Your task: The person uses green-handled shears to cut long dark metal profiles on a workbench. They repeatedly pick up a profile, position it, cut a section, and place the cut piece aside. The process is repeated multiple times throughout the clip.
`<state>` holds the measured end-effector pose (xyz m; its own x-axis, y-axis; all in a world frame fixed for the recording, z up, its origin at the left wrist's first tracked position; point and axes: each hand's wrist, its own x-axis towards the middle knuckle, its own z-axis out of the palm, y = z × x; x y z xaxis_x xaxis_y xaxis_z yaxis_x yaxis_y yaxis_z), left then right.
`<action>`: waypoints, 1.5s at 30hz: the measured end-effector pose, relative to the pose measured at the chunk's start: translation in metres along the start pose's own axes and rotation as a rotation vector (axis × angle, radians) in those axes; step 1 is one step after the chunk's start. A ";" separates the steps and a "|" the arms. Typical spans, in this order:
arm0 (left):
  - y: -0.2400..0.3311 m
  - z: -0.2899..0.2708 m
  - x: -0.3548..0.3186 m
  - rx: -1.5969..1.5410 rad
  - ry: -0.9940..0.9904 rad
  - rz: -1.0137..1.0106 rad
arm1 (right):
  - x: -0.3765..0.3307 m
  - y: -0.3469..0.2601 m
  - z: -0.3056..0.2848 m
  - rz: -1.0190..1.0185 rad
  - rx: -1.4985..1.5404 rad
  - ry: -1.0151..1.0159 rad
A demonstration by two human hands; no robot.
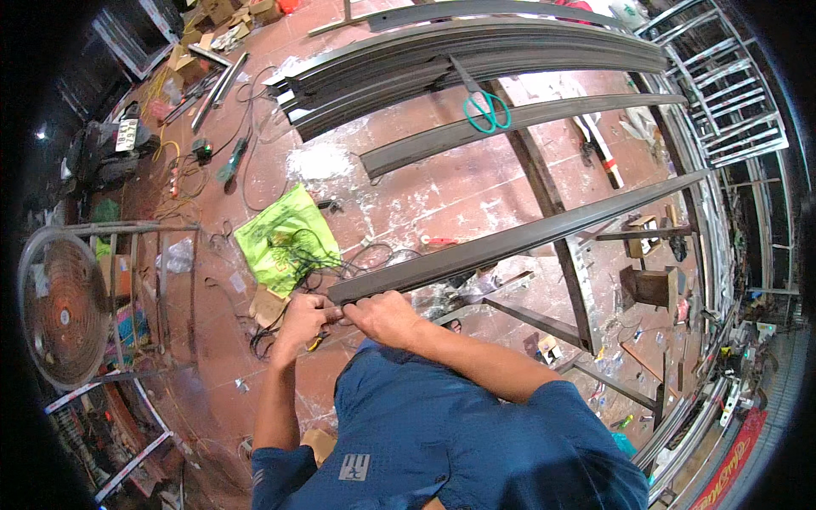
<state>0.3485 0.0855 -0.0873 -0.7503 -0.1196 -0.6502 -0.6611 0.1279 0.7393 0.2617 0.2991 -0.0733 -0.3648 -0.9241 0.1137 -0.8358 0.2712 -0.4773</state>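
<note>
Dark metal profile lies slantwise from the near middle to the far right, across a brown crossbeam, and from my distant place I see its near left end clamped in both grips, the left hand at the tip and the right hand just beside. I judge that uneven pulling could make this long piece turn or slide, while a knock on the farther bar might drop the green-handled scissors.
</note>
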 end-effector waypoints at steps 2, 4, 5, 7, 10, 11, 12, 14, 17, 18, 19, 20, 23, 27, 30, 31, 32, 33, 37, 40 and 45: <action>0.025 -0.002 -0.005 0.088 -0.019 0.038 | 0.000 0.001 0.006 0.051 0.003 0.000; 0.017 -0.009 0.002 0.028 -0.103 0.057 | 0.001 -0.001 0.006 0.040 -0.031 0.005; 0.013 -0.008 0.001 -0.116 -0.148 0.131 | 0.000 -0.001 0.003 0.025 -0.053 0.023; -0.012 -0.011 0.016 -0.269 -0.219 0.260 | 0.000 -0.002 0.006 0.011 -0.065 0.049; -0.017 -0.006 0.032 -0.002 -0.019 0.546 | -0.004 0.003 0.010 -0.015 -0.025 0.116; 0.023 0.006 0.011 -0.134 -0.136 0.271 | -0.008 0.006 0.011 0.019 -0.044 0.137; 0.011 0.011 0.017 0.019 -0.008 0.385 | -0.007 0.006 0.011 -0.010 -0.041 0.148; 0.005 0.017 0.024 0.043 0.075 0.394 | -0.011 0.011 0.012 -0.033 -0.034 0.176; 0.026 0.015 0.014 0.057 0.046 0.308 | -0.025 0.018 -0.001 0.050 -0.072 0.094; 0.031 0.015 0.009 0.002 0.022 0.253 | -0.032 0.021 -0.005 0.082 -0.083 0.073; 0.035 0.015 0.005 -0.053 -0.002 0.197 | -0.040 0.026 -0.011 0.092 -0.101 0.085; 0.037 0.015 0.003 -0.107 -0.025 0.140 | -0.049 0.032 -0.018 0.101 -0.119 0.096; 0.028 0.015 0.003 -0.098 -0.062 0.112 | -0.074 0.044 -0.037 0.102 -0.155 0.072; 0.014 0.032 -0.009 -0.259 -0.125 0.189 | -0.099 0.059 -0.051 0.092 -0.185 0.049; 0.009 0.039 -0.016 -0.046 -0.180 0.201 | -0.110 0.067 -0.048 0.095 -0.161 0.062; 0.009 0.041 -0.018 0.025 -0.196 0.206 | -0.112 0.066 -0.046 0.098 -0.145 0.068; 0.009 0.041 -0.019 0.051 -0.172 0.184 | -0.115 0.067 -0.044 0.100 -0.128 0.073; 0.008 0.039 -0.024 0.078 -0.143 0.153 | -0.115 0.064 -0.042 0.094 -0.132 0.095; -0.011 0.036 -0.031 0.180 0.035 0.381 | -0.111 0.053 -0.030 0.095 -0.122 0.165; -0.009 0.044 -0.036 0.267 0.100 0.379 | -0.114 0.052 -0.026 0.122 -0.141 0.165; -0.004 0.068 -0.028 0.213 0.100 0.365 | -0.136 0.075 -0.046 0.151 -0.222 0.166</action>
<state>0.3717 0.1553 -0.0840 -0.9379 -0.1220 -0.3249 -0.3466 0.3783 0.8583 0.2296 0.4571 -0.0845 -0.5386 -0.8171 0.2057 -0.8294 0.4711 -0.3002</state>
